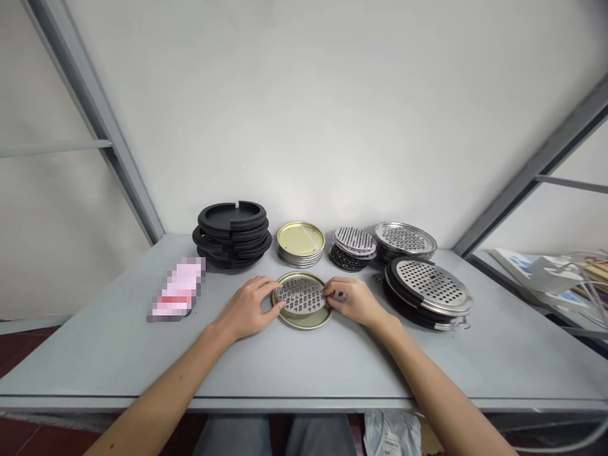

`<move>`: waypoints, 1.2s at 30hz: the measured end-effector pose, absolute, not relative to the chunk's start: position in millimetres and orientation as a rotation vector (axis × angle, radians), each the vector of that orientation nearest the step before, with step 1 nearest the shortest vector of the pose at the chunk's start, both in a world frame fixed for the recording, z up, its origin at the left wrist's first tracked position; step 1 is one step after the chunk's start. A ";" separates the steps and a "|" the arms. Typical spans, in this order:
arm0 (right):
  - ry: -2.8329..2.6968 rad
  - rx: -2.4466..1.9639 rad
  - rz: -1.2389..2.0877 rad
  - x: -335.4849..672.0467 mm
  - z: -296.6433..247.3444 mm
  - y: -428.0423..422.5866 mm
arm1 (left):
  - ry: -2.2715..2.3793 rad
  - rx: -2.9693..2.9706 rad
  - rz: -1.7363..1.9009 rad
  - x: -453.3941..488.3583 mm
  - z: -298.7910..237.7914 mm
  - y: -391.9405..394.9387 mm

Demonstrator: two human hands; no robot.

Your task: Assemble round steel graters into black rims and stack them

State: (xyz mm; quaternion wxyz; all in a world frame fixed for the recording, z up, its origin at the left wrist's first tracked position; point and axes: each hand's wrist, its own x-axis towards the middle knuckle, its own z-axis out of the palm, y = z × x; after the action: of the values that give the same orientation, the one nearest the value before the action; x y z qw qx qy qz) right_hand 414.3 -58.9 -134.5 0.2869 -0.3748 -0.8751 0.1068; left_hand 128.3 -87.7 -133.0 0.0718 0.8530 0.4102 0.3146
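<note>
A gold metal lid (304,318) lies flat on the grey table (114,354) in front of me. On top of it sits a perforated grey disc (301,295). My left hand (249,307) holds the disc's left edge with curled fingers. My right hand (355,300) pinches the disc's right edge. Both hands rest on the table beside the lid.
Along the back stand a stack of black rings (232,233), a stack of gold lids (301,243), a pile of perforated discs (354,247) and metal graters (405,239). More graters (429,289) sit at the right. A pink object (178,289) lies at the left.
</note>
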 end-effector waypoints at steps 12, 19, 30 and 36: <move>-2.328 -1.094 0.329 413.4 -129.1 -60.9 | 1.248 2.565 0.903 129.9 -137.0 -85.0; -2.351 -0.994 0.636 415.9 -116.4 -67.6 | 1.255 2.507 1.031 129.1 -136.7 -84.4; -2.338 -1.008 0.694 415.0 -121.4 -65.7 | 1.091 2.610 0.897 123.7 -136.6 -82.1; -2.372 -0.973 0.658 414.0 -121.1 -64.8 | 1.098 2.601 0.856 119.4 -134.9 -80.4</move>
State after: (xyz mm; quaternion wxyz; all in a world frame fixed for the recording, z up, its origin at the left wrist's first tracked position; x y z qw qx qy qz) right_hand 414.0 -64.8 -121.1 0.2446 -0.3565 -0.8689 0.2412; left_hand 119.4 -80.4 -134.9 0.0956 0.8776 0.3704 0.2888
